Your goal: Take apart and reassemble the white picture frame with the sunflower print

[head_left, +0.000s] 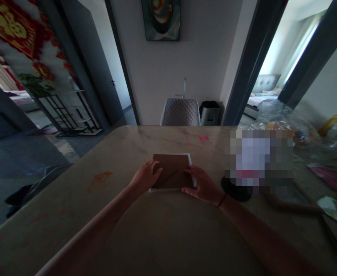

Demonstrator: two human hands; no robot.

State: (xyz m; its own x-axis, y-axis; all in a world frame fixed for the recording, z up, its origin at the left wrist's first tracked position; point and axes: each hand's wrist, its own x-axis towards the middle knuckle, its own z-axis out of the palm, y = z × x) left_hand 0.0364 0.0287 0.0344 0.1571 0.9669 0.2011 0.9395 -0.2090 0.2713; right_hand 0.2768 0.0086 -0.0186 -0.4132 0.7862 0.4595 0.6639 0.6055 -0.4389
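Two hands of mine touch the white-edged brown panel (171,172) lying on the tabletop (168,234): left hand (145,175) at its left side, right hand (202,183) at its right, both half open, thumbs spread, neither closed around it.

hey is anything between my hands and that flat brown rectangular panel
Nothing visible: your left hand and right hand overlap opposite sides of the flat, brown, rectangular panel with white edging.
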